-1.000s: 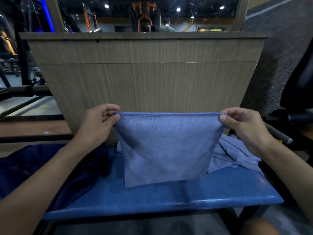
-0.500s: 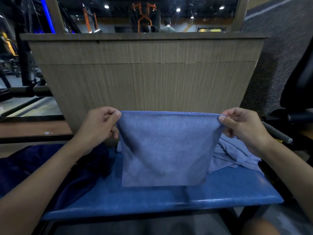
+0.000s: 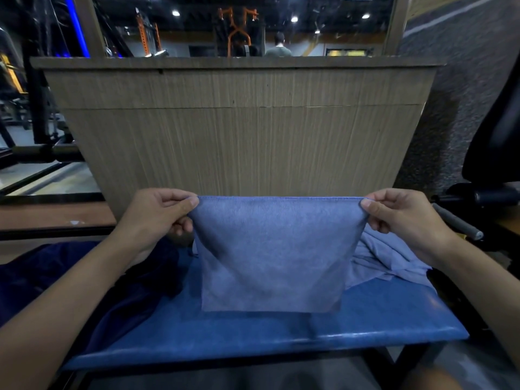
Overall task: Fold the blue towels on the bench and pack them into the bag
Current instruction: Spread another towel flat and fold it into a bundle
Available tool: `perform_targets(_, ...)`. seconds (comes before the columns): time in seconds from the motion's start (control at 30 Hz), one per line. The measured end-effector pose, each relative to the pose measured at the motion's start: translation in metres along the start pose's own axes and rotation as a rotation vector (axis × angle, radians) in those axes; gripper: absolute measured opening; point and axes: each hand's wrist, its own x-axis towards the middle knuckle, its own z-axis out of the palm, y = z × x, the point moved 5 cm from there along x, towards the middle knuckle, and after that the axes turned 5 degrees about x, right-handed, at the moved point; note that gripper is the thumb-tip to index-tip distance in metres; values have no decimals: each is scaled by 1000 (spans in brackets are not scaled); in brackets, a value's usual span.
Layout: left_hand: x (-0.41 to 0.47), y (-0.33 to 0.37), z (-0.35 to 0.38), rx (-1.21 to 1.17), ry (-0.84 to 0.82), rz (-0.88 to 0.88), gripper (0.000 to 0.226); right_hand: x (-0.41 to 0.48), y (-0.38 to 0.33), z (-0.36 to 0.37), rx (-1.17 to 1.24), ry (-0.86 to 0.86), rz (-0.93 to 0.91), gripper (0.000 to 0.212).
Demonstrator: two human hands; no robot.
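Left hand (image 3: 157, 218) and right hand (image 3: 405, 220) pinch the blue towel's (image 3: 273, 254) top corners above the bench (image 3: 281, 339)

The blue towel (image 3: 270, 254) hung with its lower edge slanted a second ago, the left corner lower. That edge then levelled out and ran straight across over the bench (image 3: 253, 342). The left hand (image 3: 157, 218) reworked its pinch on the top left corner, curling its fingers over it before the thumb settled on the front face. Both it and the right hand (image 3: 405, 220) sank slightly and drew a little closer together, so the top edge sat lower.
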Motion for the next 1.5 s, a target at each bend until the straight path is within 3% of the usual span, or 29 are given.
perform_targets(0.13,0,-13,0,-83,-82,-144,7,-1,2,-2,2,-25,48,13)
perform_targets(0.3,9,-31,4,-59,-95,-191,10,9,19,10,1,-58,134,14)
perform_targets(0.43,27,-36,12,-14,-85,-166,14,23,33,25,77,-49,173,8)
perform_targets(0.6,46,-29,10,-39,-27,-42,13,42,37,32,161,59,94,16)
perform_targets(0.77,27,-43,9,1,-83,-8,10,29,48,30,133,30,70,12)
perform_targets(0.9,-10,-95,15,63,-175,-101,8,-8,86,30,12,-99,175,12)
perform_targets(1.07,-69,-172,34,136,-305,-312,3,-72,157,28,-283,-505,467,9)
perform_targets(1.2,-92,-196,42,203,-410,-394,5,-95,177,22,-357,-659,585,4)
perform_targets(1.37,-87,-190,46,212,-429,-382,7,-89,176,19,-335,-598,564,6)
perform_targets(1.5,-69,-188,45,357,-313,-259,11,-77,178,26,-247,-416,505,9)
